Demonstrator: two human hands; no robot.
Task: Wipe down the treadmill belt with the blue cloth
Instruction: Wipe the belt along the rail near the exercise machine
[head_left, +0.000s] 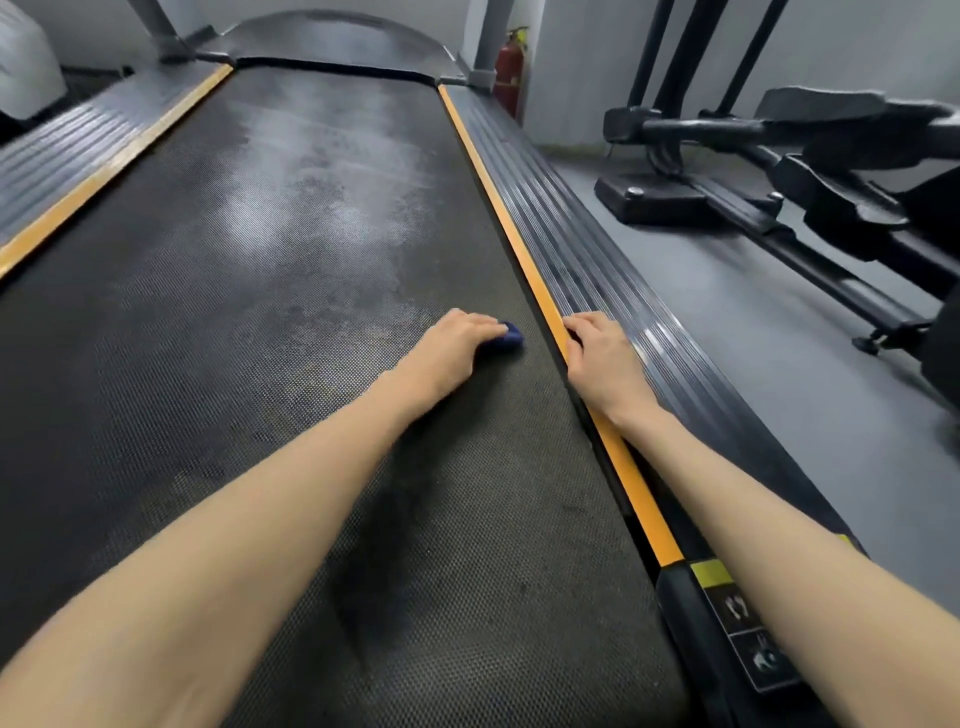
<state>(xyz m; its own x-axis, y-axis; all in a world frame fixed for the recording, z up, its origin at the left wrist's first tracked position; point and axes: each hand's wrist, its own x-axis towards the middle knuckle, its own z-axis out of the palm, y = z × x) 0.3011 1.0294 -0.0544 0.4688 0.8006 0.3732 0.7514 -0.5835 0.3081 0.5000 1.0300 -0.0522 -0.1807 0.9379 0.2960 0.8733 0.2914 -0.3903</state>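
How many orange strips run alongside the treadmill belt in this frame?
2. The left orange strip borders the belt's left edge; the right orange strip borders its right edge, gripped by the right hand.

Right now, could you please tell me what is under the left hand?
The left hand covers a blue cloth on the belt. Only the cloth's far end shows past the fingertips; the rest is hidden. The right hand grips the rail beside it.

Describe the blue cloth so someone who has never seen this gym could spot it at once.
Find the wide black treadmill belt. Near its right orange strip, the left hand presses down. The blue cloth peeps from under its fingers, the only blue thing there.
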